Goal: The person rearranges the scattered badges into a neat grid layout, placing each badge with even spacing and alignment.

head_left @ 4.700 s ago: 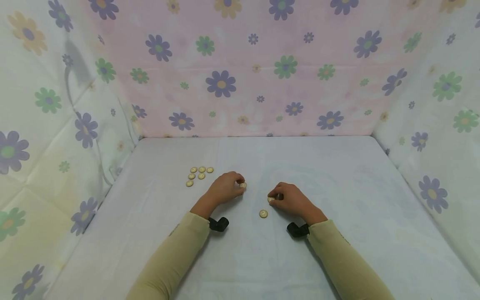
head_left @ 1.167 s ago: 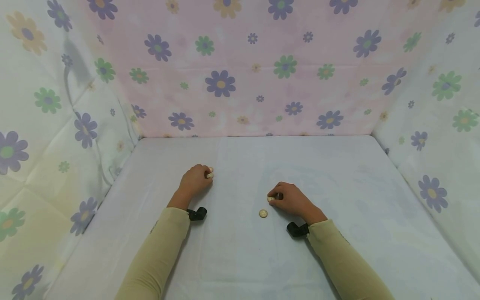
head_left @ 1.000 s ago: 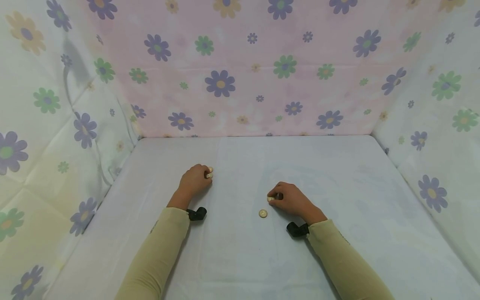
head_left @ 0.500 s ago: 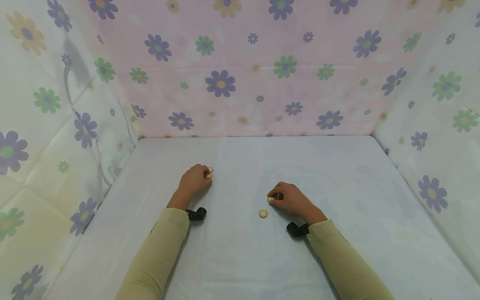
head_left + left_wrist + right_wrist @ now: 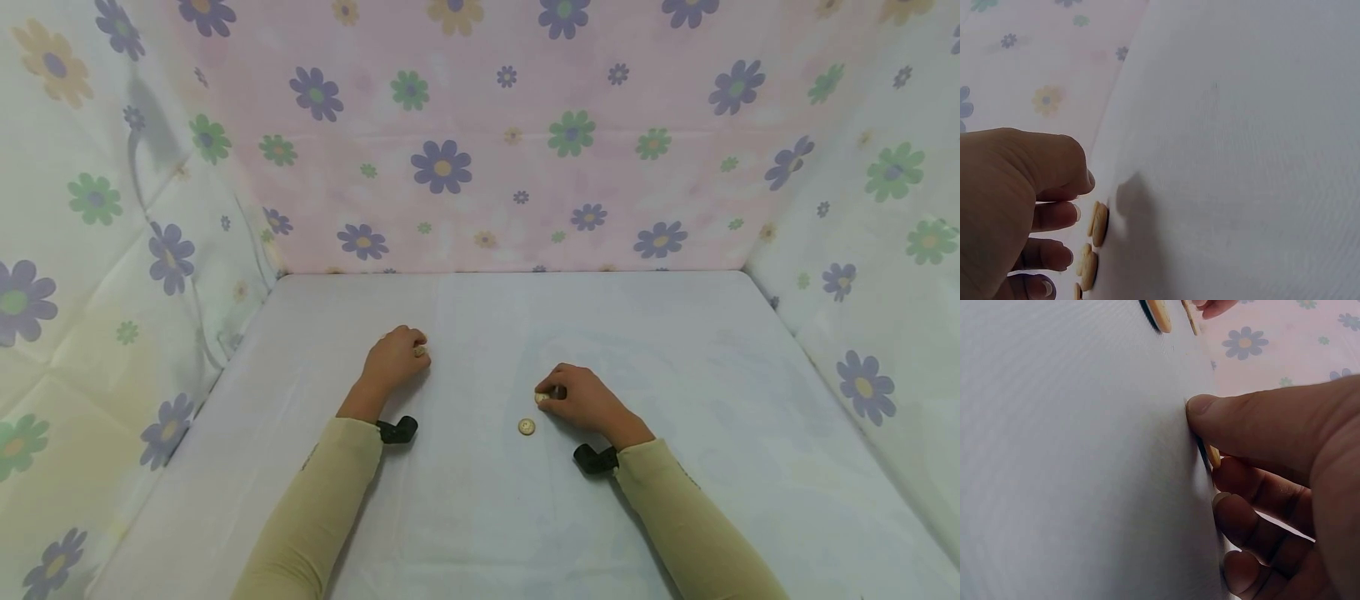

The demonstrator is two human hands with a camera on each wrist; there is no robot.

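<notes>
My left hand (image 5: 392, 362) hovers at the group of round beige discs on the left, thumb and fingers loosely bent and apart. In the left wrist view a beige disc (image 5: 1100, 224) lies just beyond my fingertips, with a second disc (image 5: 1089, 270) beside it; a gap shows between thumb and discs. Most of the group is hidden behind that hand. My right hand (image 5: 585, 398) rests on the table and pinches another beige disc (image 5: 1212, 455) between thumb and index finger. One loose disc (image 5: 527, 427) with dark markings lies just left of the right hand.
A white cloth covers the table (image 5: 480, 517). Flower-printed fabric (image 5: 480, 150) rises along the back edge and both sides. A black wrist camera (image 5: 399, 430) sits by the left cuff, another black camera (image 5: 595, 459) by the right.
My left hand has carried a disc from the table's middle to the group at left. Just now its fingers spread and shift slightly right. The right hand has stayed still, pinching its disc.
</notes>
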